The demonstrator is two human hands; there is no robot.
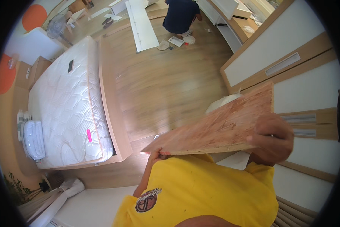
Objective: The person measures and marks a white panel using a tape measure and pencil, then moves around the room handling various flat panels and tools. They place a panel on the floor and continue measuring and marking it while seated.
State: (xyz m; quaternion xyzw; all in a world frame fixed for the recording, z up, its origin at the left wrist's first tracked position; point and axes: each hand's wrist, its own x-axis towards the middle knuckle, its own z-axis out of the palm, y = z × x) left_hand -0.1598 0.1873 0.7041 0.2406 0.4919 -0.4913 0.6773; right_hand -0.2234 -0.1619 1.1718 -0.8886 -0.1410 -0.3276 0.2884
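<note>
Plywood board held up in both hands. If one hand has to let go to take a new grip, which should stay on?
Right, probably. The right hand wraps the plywood board over its near edge, fingers across the face. The left hand only pinches the lower corner from beneath, mostly hidden, so it seems easier to free.

A flat reddish-brown plywood board (rough, streaky grain on its upper face) is held in the air above the wooden floor, tilted so its right end rises higher, gripped at both lower corners.
</note>
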